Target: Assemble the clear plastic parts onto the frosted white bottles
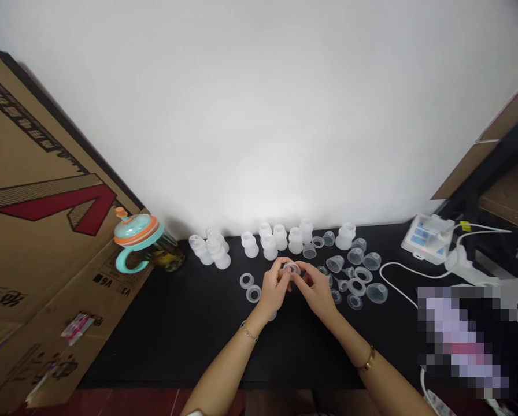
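Jug point(162, 249), clear-walled, turquoise-and-orange lid: dark contents with yellowish pieces. Open-necked bottles point(270, 247), frosted white, waisted: contents not visible. Capped bottles point(221, 259), clear domed tops, grouped left. Domed covers point(372, 261), clear, smooth; loose rings point(254, 287), translucent: scattered on black worktop point(176, 335). Left grip point(274, 287) and right grip point(317, 289): fingertips pinched on one held ring point(292, 267), translucent, circular, over worktop's middle.

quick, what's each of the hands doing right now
Left hand: closed, holding a pale ring.
Right hand: closed, holding the same pale ring.
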Motion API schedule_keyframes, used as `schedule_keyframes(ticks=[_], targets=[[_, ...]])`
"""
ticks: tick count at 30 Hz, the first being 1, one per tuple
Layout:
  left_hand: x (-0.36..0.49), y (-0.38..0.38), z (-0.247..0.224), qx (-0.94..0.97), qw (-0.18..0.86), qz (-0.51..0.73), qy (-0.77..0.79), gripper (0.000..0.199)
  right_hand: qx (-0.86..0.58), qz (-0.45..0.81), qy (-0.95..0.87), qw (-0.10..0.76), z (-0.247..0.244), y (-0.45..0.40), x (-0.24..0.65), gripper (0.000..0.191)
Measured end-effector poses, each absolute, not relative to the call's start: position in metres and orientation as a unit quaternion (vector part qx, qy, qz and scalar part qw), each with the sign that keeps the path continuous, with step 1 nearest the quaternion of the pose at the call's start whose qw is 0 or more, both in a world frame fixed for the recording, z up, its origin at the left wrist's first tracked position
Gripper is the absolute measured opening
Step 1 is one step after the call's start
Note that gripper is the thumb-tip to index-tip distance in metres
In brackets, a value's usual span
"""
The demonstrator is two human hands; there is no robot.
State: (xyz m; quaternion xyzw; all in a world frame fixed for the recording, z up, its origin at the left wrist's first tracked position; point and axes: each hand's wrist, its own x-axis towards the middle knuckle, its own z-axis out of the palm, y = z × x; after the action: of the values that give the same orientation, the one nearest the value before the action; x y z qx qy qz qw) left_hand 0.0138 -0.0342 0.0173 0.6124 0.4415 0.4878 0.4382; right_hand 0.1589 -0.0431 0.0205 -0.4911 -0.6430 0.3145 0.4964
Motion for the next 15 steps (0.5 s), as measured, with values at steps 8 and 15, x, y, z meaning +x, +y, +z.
schedule_keyframes(ticks=[8, 15], targets=[[0.0130, -0.0321, 0.0147, 0.601, 0.456, 0.493, 0.433, 0.030, -0.495, 0.305, -0.642, 0.499, 0.0213, -0.0431, 0.1582, 0.033], [0.0124, -0.0306, 0.0173, 0.586, 0.471, 0.494, 0.438, 0.031, -0.499, 0.311, -0.646, 0.488, 0.0214, -0.0439, 0.1578, 0.033]])
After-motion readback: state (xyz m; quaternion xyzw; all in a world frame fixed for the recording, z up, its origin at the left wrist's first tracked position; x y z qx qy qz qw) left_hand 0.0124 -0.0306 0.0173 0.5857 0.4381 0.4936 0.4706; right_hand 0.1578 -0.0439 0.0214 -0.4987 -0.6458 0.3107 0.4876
